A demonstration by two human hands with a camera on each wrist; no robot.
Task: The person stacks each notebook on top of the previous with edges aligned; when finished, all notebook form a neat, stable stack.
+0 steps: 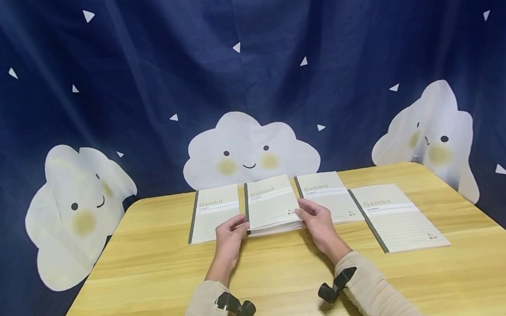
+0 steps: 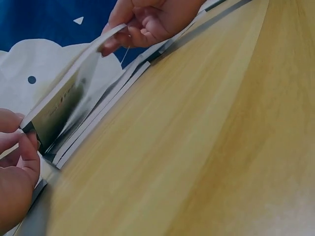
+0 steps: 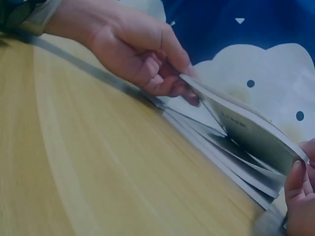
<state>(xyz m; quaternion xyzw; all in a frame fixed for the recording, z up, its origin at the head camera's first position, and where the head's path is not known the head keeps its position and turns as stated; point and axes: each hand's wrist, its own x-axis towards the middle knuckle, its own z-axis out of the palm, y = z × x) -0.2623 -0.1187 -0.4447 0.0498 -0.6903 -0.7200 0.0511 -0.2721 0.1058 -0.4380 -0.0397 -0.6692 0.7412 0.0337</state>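
Held notebook [image 1: 271, 203]: in both hands at the middle of the table's far side, tilted, raised along its near edge.
Left hand [image 1: 229, 241]: pinching the near left corner between thumb and fingers.
Right hand [image 1: 321, 224]: pinching the near right corner likewise.
Lower layers [image 3: 216, 158]: lying beneath the raised cover; too unclear to count.
Left notebook [image 1: 215, 218]: flat, just left.
Right notebook [image 1: 325, 202]: flat, just right, partly behind the right hand.
Rightmost notebook [image 1: 402, 220]: flat, set nearer.
Table [image 1: 148, 295]: wood-grained.
Curtain [image 1: 182, 49]: dark blue, hanging beyond the far edge, with smiling clouds [image 1: 245, 141].
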